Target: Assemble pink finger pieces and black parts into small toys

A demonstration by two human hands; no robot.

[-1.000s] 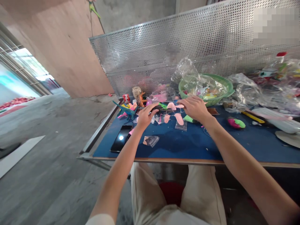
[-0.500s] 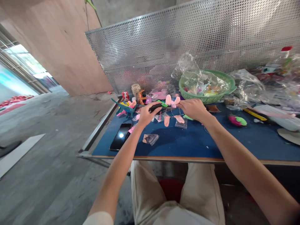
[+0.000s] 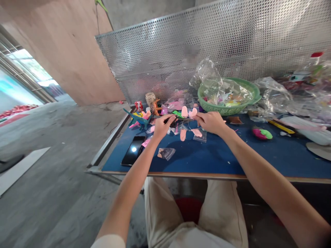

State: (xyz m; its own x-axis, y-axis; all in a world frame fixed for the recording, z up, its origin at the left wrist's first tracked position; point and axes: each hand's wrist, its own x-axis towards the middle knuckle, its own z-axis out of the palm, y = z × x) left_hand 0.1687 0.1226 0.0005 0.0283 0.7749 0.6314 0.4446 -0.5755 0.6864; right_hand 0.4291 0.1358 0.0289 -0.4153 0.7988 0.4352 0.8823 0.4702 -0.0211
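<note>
My left hand (image 3: 162, 126) is closed around a dark object (image 3: 170, 121), mostly covered by the fingers; it resembles a black tool handle. Opposite it, my right hand (image 3: 212, 122) pinches a small pink clay-like figure (image 3: 192, 113) held up above the table. The figure has rounded, petal-like pink pieces: an upper left lobe (image 3: 184, 111) and two lower ones, a left flap (image 3: 183, 134) and a right flap (image 3: 197, 132). Thin wires seem to link them. Small plastic bags lie beneath, among them a clear zip bag (image 3: 200, 137) below the right hand.
A phone (image 3: 132, 151) and a small bag (image 3: 166, 153) lie near the front of the blue table (image 3: 207, 160). Teal (image 3: 139, 120) and orange figures (image 3: 156, 107) stand back left. At the back are a green basket (image 3: 227, 109), a perforated metal panel (image 3: 160, 51) and a yellow cutter (image 3: 281, 126).
The pink figure has turned slightly and its upper lobes have shifted left and down. My left fingers now cover more of the dark object. My right hand has dropped a little.
</note>
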